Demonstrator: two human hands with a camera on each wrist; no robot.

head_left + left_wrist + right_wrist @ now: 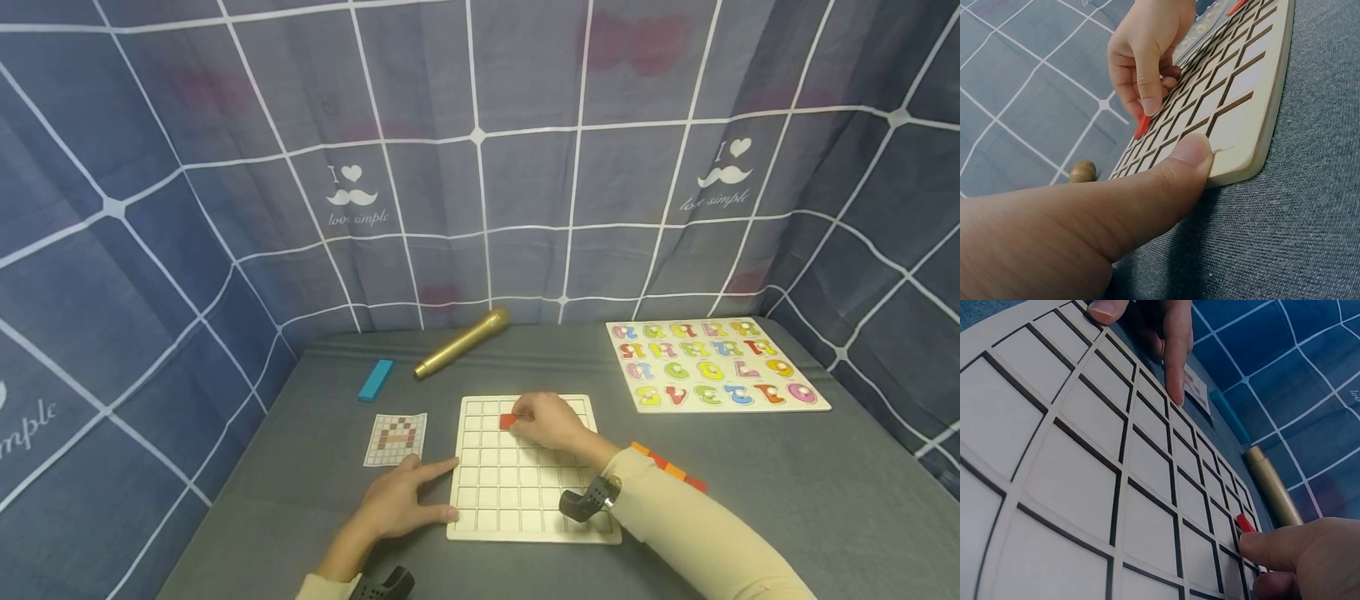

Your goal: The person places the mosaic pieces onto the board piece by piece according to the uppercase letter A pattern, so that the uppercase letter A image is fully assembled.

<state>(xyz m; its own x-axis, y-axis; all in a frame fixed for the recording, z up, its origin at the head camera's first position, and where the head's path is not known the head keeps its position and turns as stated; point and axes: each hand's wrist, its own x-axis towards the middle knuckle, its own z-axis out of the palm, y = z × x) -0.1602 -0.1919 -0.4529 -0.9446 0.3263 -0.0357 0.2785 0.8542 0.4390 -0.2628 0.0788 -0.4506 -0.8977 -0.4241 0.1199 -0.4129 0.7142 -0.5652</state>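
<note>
A pale wooden grid board (pixel 498 500) with square recesses lies flat on the table. Between thumb and fingers, my right hand (pixel 546 419) pinches a small red square tile (pixel 507 422) over the board's far rows. The tile also shows at those fingertips in both wrist views, as a red piece (pixel 1142 127) and a red edge (pixel 1245 523). My left hand (pixel 396 498) rests at the board's left edge, thumb and index finger spread straight against it. In the left wrist view, the left thumb (pixel 1166 169) lies on the board's corner.
Left of the board lies a paper pattern card (pixel 395 440), with a blue block (pixel 376 380) beyond it. A gold tube (pixel 459 344) lies near the back. Orange and red tiles (pixel 675 471) form a row beside the right forearm. A number puzzle board (pixel 716 367) sits back right.
</note>
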